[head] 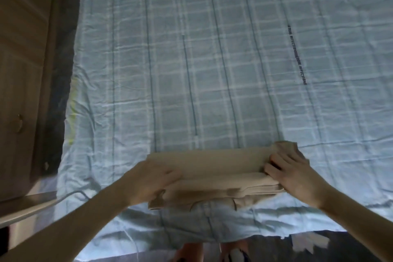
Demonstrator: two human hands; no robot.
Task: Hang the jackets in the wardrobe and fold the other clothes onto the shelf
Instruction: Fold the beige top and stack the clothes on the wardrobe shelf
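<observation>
Two bare hands work a folded beige garment [214,176] lying at the near edge of a blue checked bedsheet [191,70]. Left hand [148,181] grips the garment's left end, fingers curled over the cloth. Right hand [291,174] lies on the right end, fingers spread, tips pinching a fold. Wooden wardrobe [23,70] stands far left.

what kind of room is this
Most likely a bedroom. A bed with a light blue checked sheet fills the view, a wooden wardrobe stands beside it, and both hands, left and right, work a folded beige garment on the sheet.
</observation>
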